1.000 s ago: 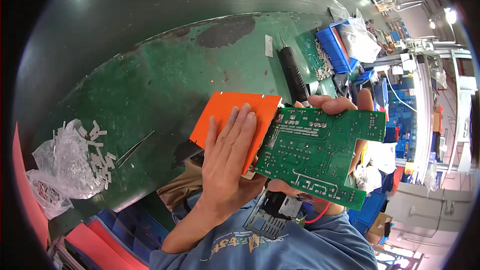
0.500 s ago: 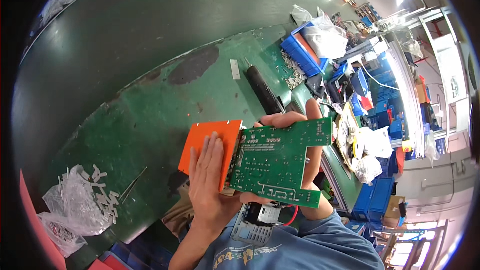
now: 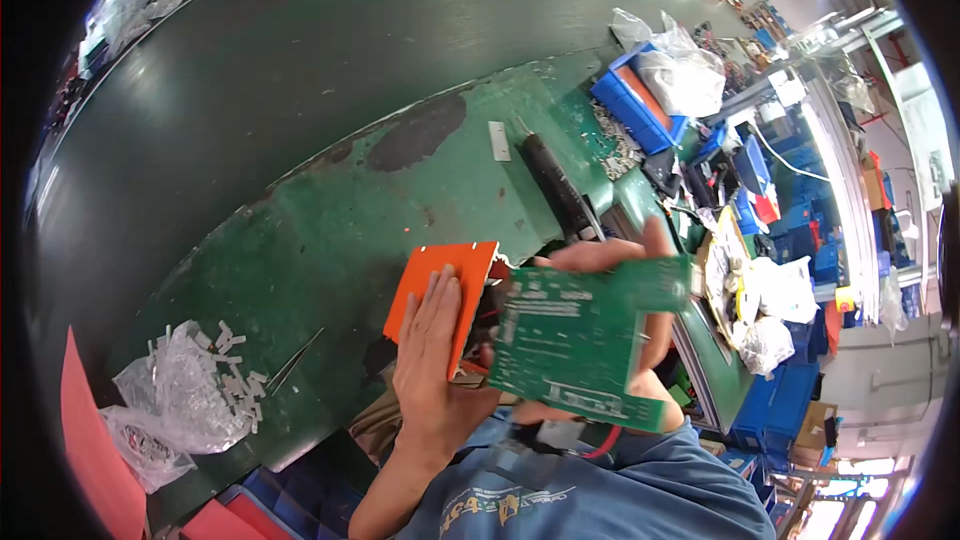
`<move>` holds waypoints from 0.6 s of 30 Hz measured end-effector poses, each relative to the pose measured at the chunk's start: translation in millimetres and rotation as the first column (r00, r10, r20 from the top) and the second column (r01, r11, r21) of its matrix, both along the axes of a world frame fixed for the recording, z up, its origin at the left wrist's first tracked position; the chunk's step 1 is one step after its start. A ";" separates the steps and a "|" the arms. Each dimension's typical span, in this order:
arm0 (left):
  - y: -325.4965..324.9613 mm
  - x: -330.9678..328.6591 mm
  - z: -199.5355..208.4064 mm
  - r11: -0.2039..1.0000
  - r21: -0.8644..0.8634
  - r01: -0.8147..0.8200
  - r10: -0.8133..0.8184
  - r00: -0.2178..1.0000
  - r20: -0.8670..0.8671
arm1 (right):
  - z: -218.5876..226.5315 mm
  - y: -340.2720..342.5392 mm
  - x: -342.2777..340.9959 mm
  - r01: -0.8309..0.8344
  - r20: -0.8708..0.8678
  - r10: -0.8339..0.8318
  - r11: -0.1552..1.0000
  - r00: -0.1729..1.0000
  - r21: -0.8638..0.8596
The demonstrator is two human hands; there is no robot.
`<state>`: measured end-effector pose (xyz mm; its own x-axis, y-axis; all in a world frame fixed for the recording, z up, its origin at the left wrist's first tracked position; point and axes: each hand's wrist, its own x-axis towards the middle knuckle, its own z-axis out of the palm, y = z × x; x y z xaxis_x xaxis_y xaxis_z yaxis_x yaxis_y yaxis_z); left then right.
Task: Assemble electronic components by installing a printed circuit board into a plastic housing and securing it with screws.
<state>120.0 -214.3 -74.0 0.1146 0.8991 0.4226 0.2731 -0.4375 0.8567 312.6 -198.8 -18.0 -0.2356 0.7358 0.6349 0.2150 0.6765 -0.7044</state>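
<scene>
Beneath and beyond our fingers [image 3: 438, 312] stretches the green counter [image 3: 330, 210]. Farther ahead, to the right, sits a blue bin [image 3: 628, 110]. Our right hand [image 3: 656, 342] grips the green circuit board [image 3: 570, 340], thumb at its lower edge, fingers over its upper one. Well left of our fingers lies a clear plastic bag [image 3: 190, 395]. Just left of the board, a narrow gap away, our left hand [image 3: 430, 370] rests straight, close-set fingers on the orange panel [image 3: 422, 275]; we cannot tell whether its thumb clamps it. A black pen-shaped tool [image 3: 556, 182] lies just beyond our right fingers. Tweezers [image 3: 298, 358] lie left of our left ones; small white pieces [image 3: 240, 390], beyond those.
</scene>
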 end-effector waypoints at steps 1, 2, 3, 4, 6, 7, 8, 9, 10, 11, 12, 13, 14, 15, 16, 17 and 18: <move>1.5 -0.9 -4.7 1.000 -0.018 -0.017 0.017 1.000 0.020 | 2.6 -1.5 -2.0 0.041 -0.079 -0.042 0.999 0.996 -0.015; 3.3 -3.6 -5.8 0.999 -0.035 -0.034 0.036 0.999 0.040 | 5.4 -2.7 -5.1 0.080 -0.157 -0.084 0.996 0.984 -0.034; 4.3 -9.9 -6.1 0.995 -0.096 -0.013 0.024 0.993 0.113 | 4.7 -3.9 -7.8 0.111 -0.234 -0.123 0.992 0.964 -0.064; 5.5 -15.1 -4.7 0.995 -0.097 -0.038 0.047 0.995 0.093 | 3.6 -3.9 -8.7 0.138 -0.308 -0.161 0.986 0.938 -0.097; 8.1 -25.7 1.3 0.975 -0.214 0.064 -0.015 0.974 0.224 | 6.3 8.9 -10.4 0.148 -0.367 -0.249 0.948 0.896 -0.282; 8.2 -31.1 3.8 0.977 -0.209 0.042 0.002 0.978 0.208 | 8.4 13.6 -16.4 0.153 -0.436 -0.330 0.907 0.837 -0.393; 8.0 -37.2 5.2 0.937 -0.348 -0.006 0.142 0.919 0.368 | 3.0 21.0 -8.3 0.148 -0.434 -0.324 0.908 0.840 -0.392; 7.7 -43.9 6.4 0.879 -0.477 -0.027 0.294 0.817 0.496 | -3.7 31.2 3.5 0.088 -0.564 -0.372 0.880 0.737 -0.466; 8.5 -53.1 0.8 0.892 -0.447 -0.072 0.336 0.768 0.545 | -8.6 38.4 16.0 0.019 -0.667 -0.428 0.849 0.610 -0.528; 6.9 -62.7 -2.0 0.892 -0.439 -0.106 0.352 0.773 0.528 | -13.4 40.3 21.8 -0.031 -0.679 -0.257 0.924 0.688 -0.381; 4.6 -72.0 -3.0 0.887 -0.456 -0.071 0.391 0.640 0.662 | -22.0 47.0 36.3 -0.056 -0.638 -0.232 0.916 0.734 -0.398; 3.2 -79.3 -4.3 0.886 -0.463 -0.025 0.416 0.483 0.771 | -23.4 56.0 38.2 -0.072 -0.592 -0.210 0.907 0.778 -0.416; 2.8 -83.4 -2.6 0.857 -0.514 -0.048 0.481 0.434 0.762 | -23.2 62.5 37.9 0.071 -0.439 -0.317 0.868 0.841 -0.491; 0.7 -88.3 -1.4 0.858 -0.508 -0.071 0.483 0.445 0.754 | -30.2 77.9 43.6 0.155 -0.232 -0.321 0.830 0.918 -0.536; -0.7 -92.7 0.5 0.845 -0.535 -0.022 0.502 0.382 0.776 | -27.3 93.7 40.4 0.248 -0.013 -0.307 0.793 0.952 -0.556; -2.1 -96.1 3.4 0.831 -0.556 0.030 0.520 0.317 0.794 | -30.3 101.1 26.8 0.293 -0.006 -0.350 0.792 0.937 -0.536; -3.1 -90.9 11.5 0.848 -0.529 0.038 0.490 0.325 0.809 | -31.6 111.5 14.7 0.293 -0.029 -0.365 0.789 0.931 -0.539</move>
